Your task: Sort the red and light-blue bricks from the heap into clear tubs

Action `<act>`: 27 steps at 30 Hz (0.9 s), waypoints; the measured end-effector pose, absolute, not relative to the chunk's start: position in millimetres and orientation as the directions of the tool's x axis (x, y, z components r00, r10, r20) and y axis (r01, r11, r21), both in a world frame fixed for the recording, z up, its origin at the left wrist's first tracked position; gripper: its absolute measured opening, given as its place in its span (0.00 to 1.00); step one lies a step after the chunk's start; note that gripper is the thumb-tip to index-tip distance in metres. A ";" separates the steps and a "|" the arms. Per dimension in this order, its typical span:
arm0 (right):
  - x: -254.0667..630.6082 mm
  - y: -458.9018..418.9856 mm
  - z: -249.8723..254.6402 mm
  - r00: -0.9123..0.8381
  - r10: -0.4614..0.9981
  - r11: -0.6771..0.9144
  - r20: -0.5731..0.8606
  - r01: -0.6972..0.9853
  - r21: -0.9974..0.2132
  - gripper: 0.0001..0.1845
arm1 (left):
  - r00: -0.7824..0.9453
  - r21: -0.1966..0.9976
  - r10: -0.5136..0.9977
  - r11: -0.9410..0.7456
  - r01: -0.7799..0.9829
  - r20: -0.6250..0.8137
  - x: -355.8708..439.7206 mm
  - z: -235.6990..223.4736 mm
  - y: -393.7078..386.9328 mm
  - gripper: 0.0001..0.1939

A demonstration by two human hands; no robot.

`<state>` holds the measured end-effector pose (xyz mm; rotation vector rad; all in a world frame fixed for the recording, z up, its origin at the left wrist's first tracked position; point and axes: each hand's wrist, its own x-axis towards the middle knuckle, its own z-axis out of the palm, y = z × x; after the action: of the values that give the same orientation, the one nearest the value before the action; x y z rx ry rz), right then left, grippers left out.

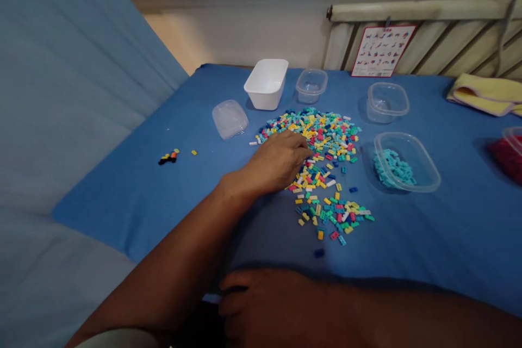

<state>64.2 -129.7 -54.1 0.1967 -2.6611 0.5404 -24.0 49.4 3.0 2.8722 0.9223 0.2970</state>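
My left hand (281, 160) reaches into a heap of small toy building bricks (326, 138) in turquoise, yellow, pink, green, white and dark blue. Its fingers are bent down among the bricks, and the fingertips are hidden, so whatever they pinch cannot be seen. Low in the view, my right hand (265, 304) rests in shadow at the near table edge, fingers loosely curled, with nothing visible in them. A lone dark blue brick (319, 253) lies just beyond it. Right of the heap, a clear plastic tub (426, 171) contains turquoise bricks (395, 168).
Behind the heap stand a white tub (265, 99) and two clear tubs, one (310, 87) left and one (385, 111) right. A clear lid (230, 119) lies left, beyond some black and orange pieces (168, 158). A red-filled tub (508, 155) and yellow cloth (485, 95) are right.
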 end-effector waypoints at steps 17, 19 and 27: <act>65.6 -126.4 -51.0 -0.906 -0.044 0.908 0.422 -0.212 -0.361 0.13 | 0.805 0.235 0.573 -0.812 0.534 0.153 -32.8 17.2 44.4 0.11; 65.3 -125.5 -51.6 -0.905 -0.057 0.907 0.421 -0.224 -0.357 0.13 | 0.754 0.262 0.623 -0.778 0.571 0.209 -37.0 18.5 46.9 0.11; 67.9 -124.7 -47.2 -0.912 -0.064 0.912 0.405 -0.218 -0.347 0.14 | 0.756 0.237 0.605 -0.795 0.558 0.250 -23.3 3.3 53.1 0.12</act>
<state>67.9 -124.7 -47.2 0.2065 -2.6828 0.5504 -23.3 53.1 3.3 2.8035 0.9340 0.4756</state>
